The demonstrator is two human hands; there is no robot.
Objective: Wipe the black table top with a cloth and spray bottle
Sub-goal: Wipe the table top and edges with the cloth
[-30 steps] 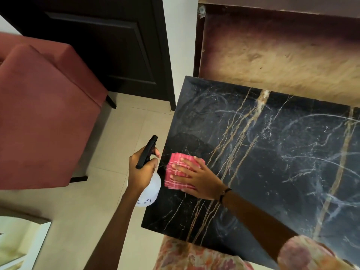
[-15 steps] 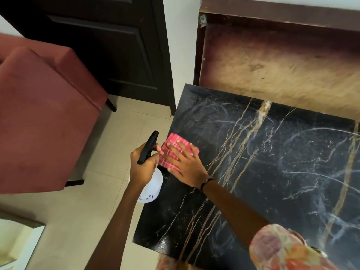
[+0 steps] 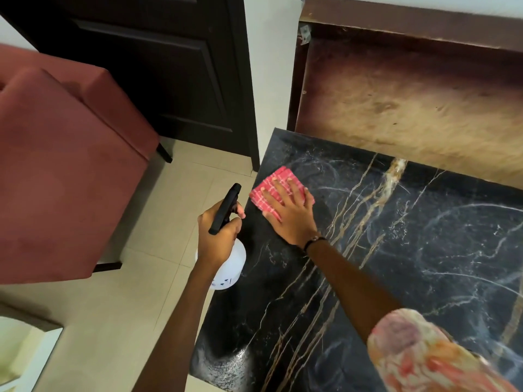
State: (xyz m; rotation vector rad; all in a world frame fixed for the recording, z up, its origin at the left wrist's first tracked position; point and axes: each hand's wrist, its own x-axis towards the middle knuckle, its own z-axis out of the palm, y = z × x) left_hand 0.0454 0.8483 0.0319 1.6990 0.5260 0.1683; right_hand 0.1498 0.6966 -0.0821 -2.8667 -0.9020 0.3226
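The folded pink-and-white checked cloth (image 3: 273, 188) lies flat on the black marble-patterned desk (image 3: 396, 264), close to its far left corner and just inside the left edge. The right hand (image 3: 288, 213) presses on it with fingers (image 3: 283, 190) straight and spread, palm down, holding nothing by grip. Just beside it, off the desk's left edge and above the tiled floor (image 3: 141, 292), the left hand (image 3: 218, 236) has its fingers curled round the neck of the white plastic spray bottle with a black trigger head (image 3: 229, 267).

Streaks and swirl marks show across the dark surface, and a speckled wet patch sits near the front left corner. To wipe well here, I would keep the palm flat so the whole cloth bears on the top, run overlapping passes right up to the edges and corner, and keep the bottle clear of the stroke. A red upholstered chair (image 3: 65, 176) stands well apart to the left.
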